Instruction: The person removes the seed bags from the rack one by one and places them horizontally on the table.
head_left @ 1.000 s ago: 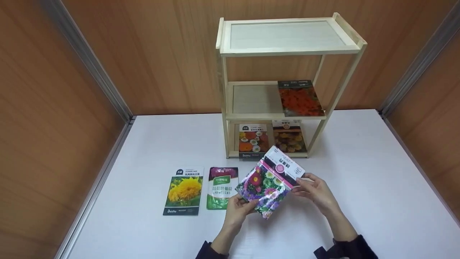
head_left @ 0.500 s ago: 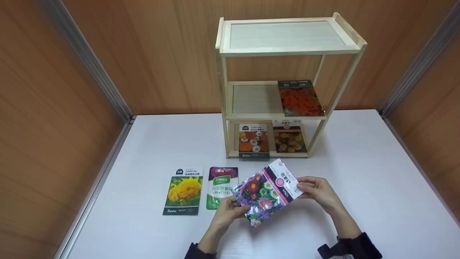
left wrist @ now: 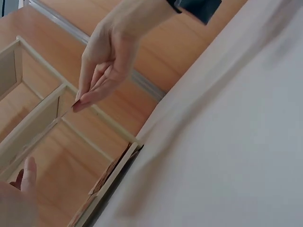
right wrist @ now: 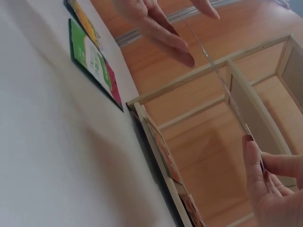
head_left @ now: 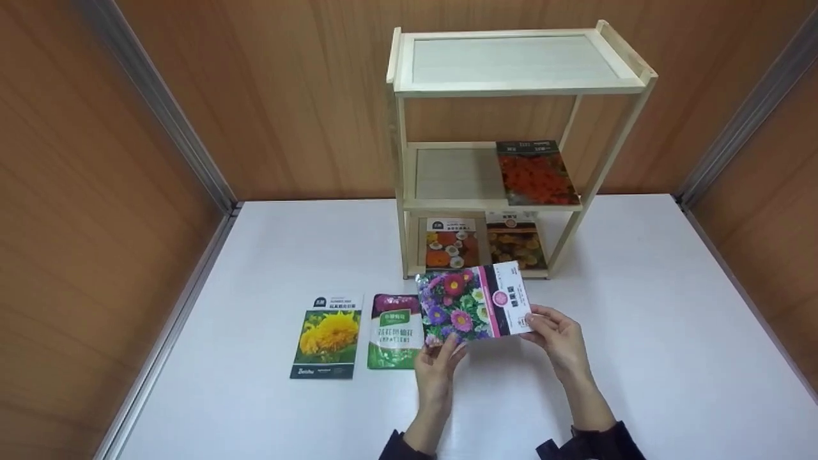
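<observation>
A seed packet (head_left: 473, 302) printed with mixed pink, purple and white flowers is held sideways above the white table (head_left: 639, 332), just in front of the shelf's bottom tier. My left hand (head_left: 447, 342) pinches its lower left edge from below. My right hand (head_left: 530, 319) pinches its right, white-labelled end. In the right wrist view the packet (right wrist: 213, 71) shows edge-on as a thin line running from the left hand (right wrist: 182, 23) to the right hand (right wrist: 258, 158). The left wrist view catches the right hand (left wrist: 78, 104) before the shelf.
A pale wooden three-tier shelf (head_left: 517, 89) stands at the back, its top tier bare. An orange-flower packet (head_left: 535, 174) lies on the middle tier, two packets (head_left: 450, 245) (head_left: 516, 241) on the bottom. A yellow-flower packet (head_left: 327, 337) and a green packet (head_left: 396, 332) lie on the table at left.
The flower packet turned from a tilt to nearly level and rose a little toward the shelf. My left hand slid right, under its lower edge; the right hand kept its grip.
</observation>
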Action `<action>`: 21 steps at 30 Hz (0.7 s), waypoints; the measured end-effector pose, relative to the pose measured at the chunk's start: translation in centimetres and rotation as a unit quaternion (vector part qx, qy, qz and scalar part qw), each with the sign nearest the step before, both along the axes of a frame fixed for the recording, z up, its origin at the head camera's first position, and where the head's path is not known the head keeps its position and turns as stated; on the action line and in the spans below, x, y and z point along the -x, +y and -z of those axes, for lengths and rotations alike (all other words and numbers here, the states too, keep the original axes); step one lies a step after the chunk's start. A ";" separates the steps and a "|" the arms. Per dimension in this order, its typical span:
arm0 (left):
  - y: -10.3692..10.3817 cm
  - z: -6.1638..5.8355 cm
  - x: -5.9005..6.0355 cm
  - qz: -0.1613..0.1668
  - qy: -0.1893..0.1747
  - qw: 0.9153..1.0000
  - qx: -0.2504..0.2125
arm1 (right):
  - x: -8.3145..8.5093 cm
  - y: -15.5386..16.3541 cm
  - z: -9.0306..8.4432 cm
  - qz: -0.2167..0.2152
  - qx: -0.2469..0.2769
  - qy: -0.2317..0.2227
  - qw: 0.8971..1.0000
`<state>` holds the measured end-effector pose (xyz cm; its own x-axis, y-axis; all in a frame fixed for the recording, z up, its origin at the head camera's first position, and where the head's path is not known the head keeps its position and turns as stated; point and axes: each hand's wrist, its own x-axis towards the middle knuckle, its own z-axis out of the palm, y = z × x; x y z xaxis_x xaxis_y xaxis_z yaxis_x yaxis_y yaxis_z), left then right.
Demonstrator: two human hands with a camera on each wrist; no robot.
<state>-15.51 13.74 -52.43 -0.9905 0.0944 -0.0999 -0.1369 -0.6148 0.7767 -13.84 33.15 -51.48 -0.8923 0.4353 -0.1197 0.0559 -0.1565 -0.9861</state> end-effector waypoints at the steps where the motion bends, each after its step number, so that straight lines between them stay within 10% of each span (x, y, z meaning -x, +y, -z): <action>1: 0.6 0.1 -0.1 -0.008 0.001 1.000 -0.002 | 0.2 0.0 0.9 0.005 0.005 0.009 1.000; 9: 3.2 0.2 -0.4 -0.071 -0.011 0.997 0.015 | 1.9 -0.1 7.8 0.033 0.040 0.035 0.998; 15: 3.0 -0.1 -0.2 -0.096 -0.025 0.994 0.035 | 0.1 -3.0 2.1 0.030 0.037 0.013 0.999; 21: 1.4 -0.3 0.5 -0.039 -0.008 0.997 0.072 | -1.2 -2.9 -1.7 -0.037 0.028 -0.053 0.998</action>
